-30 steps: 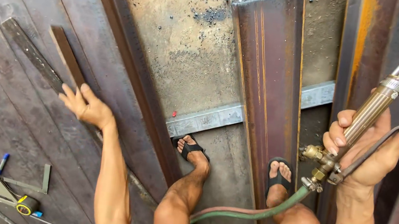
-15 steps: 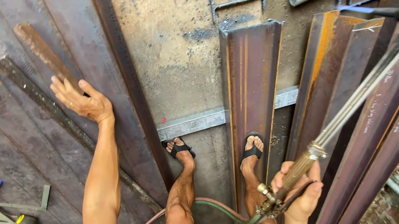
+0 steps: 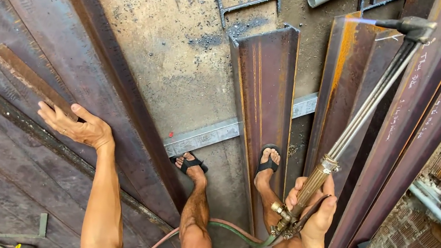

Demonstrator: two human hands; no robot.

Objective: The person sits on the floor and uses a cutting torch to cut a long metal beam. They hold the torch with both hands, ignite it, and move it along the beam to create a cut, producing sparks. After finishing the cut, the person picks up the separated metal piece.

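The right hand (image 3: 310,206) had swung the gripped cutting torch (image 3: 360,114) farther out, its lit tip now over the rusty steel beams (image 3: 349,91); the left hand (image 3: 75,126), open, had stayed flat on the steel plate (image 3: 3,154).

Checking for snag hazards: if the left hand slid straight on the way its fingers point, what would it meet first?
Probably the short rusty flat bar lying on the steel plate; the left hand has fingertips already at its edge.
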